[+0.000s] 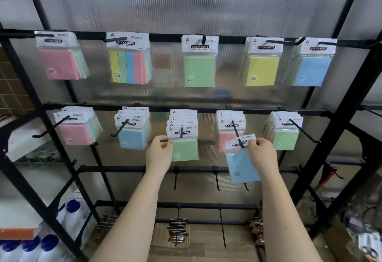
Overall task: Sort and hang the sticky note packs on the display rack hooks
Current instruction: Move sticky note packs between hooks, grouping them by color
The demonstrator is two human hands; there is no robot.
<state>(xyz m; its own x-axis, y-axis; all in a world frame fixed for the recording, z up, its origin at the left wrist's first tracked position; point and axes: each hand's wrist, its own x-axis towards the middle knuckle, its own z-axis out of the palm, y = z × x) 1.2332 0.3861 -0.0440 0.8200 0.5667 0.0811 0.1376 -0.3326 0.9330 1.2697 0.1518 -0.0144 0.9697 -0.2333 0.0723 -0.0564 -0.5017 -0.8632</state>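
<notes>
Two bare forearms reach up from the bottom edge, hands well apart. Right hand [262, 154] pinches the white header card of a blue sticky note pack [242, 164], fingers curled on the card's right end. Pack is tilted, card at the tip of the fourth hook [237, 133] of the middle row; looks like the hook passes through the card's hole, but the spot is small and partly hidden by the fingers. Blue pack hangs in front of a pink pack stack [227, 137] already on that hook.

Left hand [160, 152] pinches the left edge of the front green pack [185, 149] on the middle hook [181, 132], thumb and fingers closed on the plastic sleeve just below the header.

Same row: pink-fronted stack [75, 133] far left, blue-fronted stack [132, 136] next, green-fronted stack [286, 137] far right. All hang from the black display rack [206, 109].

Below the hands, two lower bars with bare hooks; small dark carded items [177, 230] hang near the bottom. White bottles with blue caps [47, 243] stand lower left on a side shelf.

Top row, farthest: pink pack [60, 63], striped multicolor pack [128, 65], green pack [199, 71], yellow pack [261, 69], blue pack [314, 70]. Ribbed translucent panel [186, 3] behind the rack.
</notes>
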